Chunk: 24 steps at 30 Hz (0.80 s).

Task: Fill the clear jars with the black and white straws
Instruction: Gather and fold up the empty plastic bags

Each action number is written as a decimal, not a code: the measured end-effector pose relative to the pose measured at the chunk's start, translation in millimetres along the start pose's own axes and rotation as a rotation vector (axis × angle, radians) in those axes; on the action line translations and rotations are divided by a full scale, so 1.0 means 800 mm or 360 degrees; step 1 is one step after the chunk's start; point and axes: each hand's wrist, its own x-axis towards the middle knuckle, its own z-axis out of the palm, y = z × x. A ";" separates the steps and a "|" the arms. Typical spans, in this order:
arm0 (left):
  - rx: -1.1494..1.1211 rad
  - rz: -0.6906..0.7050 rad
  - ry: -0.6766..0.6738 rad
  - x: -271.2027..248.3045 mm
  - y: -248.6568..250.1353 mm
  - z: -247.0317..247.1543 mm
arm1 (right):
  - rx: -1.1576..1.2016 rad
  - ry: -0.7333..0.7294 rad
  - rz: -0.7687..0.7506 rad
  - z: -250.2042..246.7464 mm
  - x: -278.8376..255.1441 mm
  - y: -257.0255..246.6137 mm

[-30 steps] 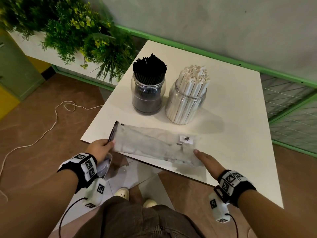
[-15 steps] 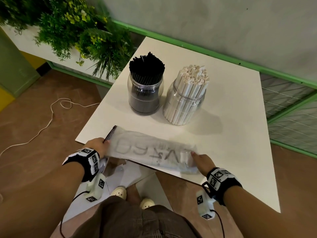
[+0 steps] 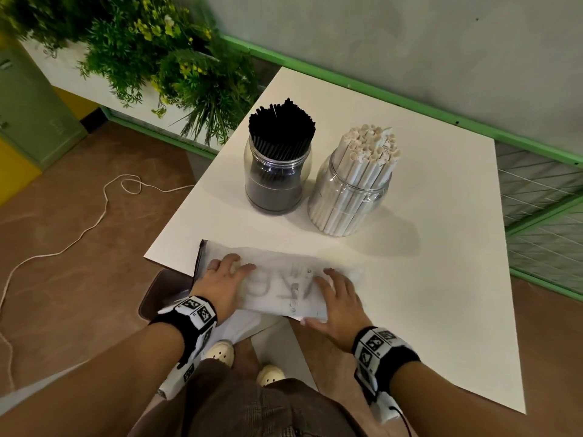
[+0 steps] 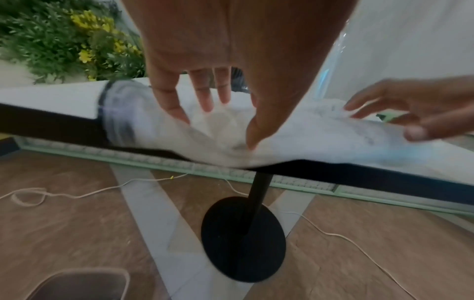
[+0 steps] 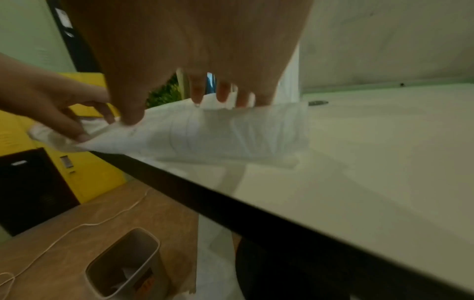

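Fingers [image 3: 235, 266] of both hands spread flat, pressing empty plastic bag [image 3: 277, 285]

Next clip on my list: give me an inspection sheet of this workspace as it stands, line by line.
Surface: white table, square top on a black pedestal base.
Job's things: jar of black straws and jar of white straws, both upright, packed full, side by side.
Clutter: flattened translucent plastic bag lying at the near table edge, partly overhanging it.
Grippers: left hand and right hand both rest on the bag with fingers spread.
Cables: pale cord looping across the floor; wrist camera leads.
Surroundings: green plants in a planter, waste bin on the floor, grey wall, green rail.
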 end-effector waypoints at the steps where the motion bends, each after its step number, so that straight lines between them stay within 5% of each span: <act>1: 0.0028 -0.0057 -0.0074 -0.001 0.000 0.001 | -0.0076 -0.0168 0.0101 0.006 0.003 0.001; 8: 0.0002 -0.0148 -0.0312 -0.001 0.005 -0.019 | -0.0025 -0.0176 0.0486 0.000 0.034 -0.017; 10: -0.0402 -0.0272 -0.0271 -0.001 0.012 -0.029 | 0.0321 -0.0101 0.0502 -0.011 0.044 -0.024; 13: -0.1480 -0.0376 -0.0321 -0.002 0.036 -0.043 | 0.1447 0.0149 0.0453 -0.044 0.053 -0.062; 16: -0.2260 -0.0293 -0.0388 -0.003 0.069 -0.071 | 0.2171 0.0024 0.0463 -0.078 0.057 -0.106; 18: -0.2626 -0.0266 -0.0218 0.000 0.083 -0.095 | 0.2378 -0.0007 0.0468 -0.094 0.062 -0.118; 21: -0.2792 -0.0217 0.0251 0.007 0.083 -0.117 | 0.2170 0.0198 0.0177 -0.113 0.059 -0.118; 24: -0.2712 -0.0223 0.0517 0.008 0.075 -0.125 | 0.1185 0.0675 -0.0224 -0.124 0.038 -0.124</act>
